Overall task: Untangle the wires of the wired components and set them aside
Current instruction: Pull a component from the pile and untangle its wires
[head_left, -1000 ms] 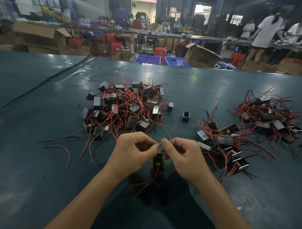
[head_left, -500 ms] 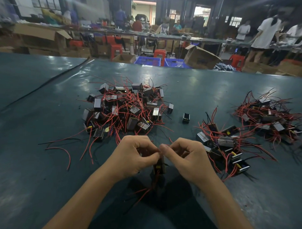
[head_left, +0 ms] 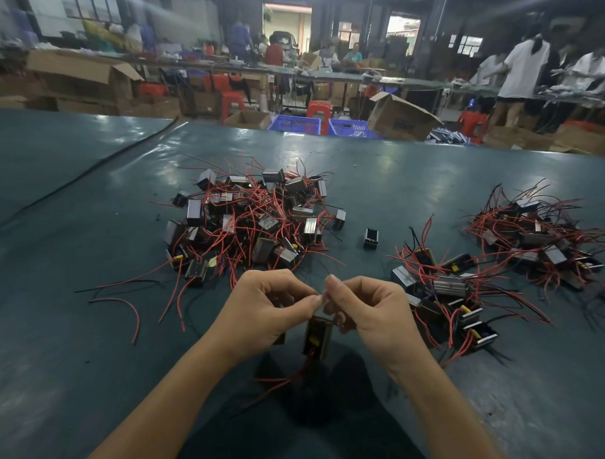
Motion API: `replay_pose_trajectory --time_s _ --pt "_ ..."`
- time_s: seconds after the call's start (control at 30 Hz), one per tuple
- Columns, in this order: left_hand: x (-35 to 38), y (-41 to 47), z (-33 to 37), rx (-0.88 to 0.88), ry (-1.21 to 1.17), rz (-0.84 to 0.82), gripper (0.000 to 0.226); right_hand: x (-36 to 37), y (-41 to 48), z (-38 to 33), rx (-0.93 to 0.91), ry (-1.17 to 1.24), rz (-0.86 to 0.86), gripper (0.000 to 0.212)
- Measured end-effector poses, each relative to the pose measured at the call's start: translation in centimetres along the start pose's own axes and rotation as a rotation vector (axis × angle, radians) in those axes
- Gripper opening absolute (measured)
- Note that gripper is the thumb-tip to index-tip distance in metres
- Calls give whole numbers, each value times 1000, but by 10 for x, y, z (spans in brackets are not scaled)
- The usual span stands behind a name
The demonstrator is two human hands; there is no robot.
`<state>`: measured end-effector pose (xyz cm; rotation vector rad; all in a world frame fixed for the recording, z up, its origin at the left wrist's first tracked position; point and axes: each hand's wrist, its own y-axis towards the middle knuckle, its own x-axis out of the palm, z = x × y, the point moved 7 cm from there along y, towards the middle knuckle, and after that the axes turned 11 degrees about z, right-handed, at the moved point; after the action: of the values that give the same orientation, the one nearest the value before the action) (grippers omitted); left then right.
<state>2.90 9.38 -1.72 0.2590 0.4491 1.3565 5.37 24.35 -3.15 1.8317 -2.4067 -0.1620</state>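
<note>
Your left hand (head_left: pixel 262 306) and right hand (head_left: pixel 369 313), fingers curled, pinch a thin lead (head_left: pixel 324 296) fingertip to fingertip. A boxy dark component (head_left: pixel 318 337) hangs below them, near centre, its red wires (head_left: pixel 289 377) trailing onto the glossy teal table (head_left: pixel 75 340). Far left: tangled heap (head_left: pixel 252 217) of metal-cased blocks. Right: two looser piles (head_left: pixel 444 293). Far off: blue slatted crates (head_left: pixel 294 123), contents unreadable.
</note>
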Motion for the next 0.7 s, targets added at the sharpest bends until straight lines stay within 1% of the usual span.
replay_pose_trajectory --time_s 0.1,0.2,0.3,0.4,0.47,0.53,0.6,0.7 --pt "-3 1 -1 -6 -18 25 13 1 -1 -3 -56 -42 -38 27" --pt "-3 0 -1 23 53 40 5 2 -2 0 -19 -104 -64 27" --pt "-4 0 4 111 167 49 13 2 -1 6 33 -134 -60 29" --pt "-3 -1 9 198 259 5 8 3 -2 5 40 -132 -75 22" --pt "-5 0 8 177 243 4 8 1 -2 1 -14 -160 -60 10" --pt "-6 0 4 120 217 24 12 -1 -2 -3 -71 -191 -47 3" --pt "-8 1 0 65 186 47 16 -3 -1 -3 -56 -175 -64 9" --pt "-9 3 -6 -3 132 54 17 -4 -1 2 53 -88 -101 20"
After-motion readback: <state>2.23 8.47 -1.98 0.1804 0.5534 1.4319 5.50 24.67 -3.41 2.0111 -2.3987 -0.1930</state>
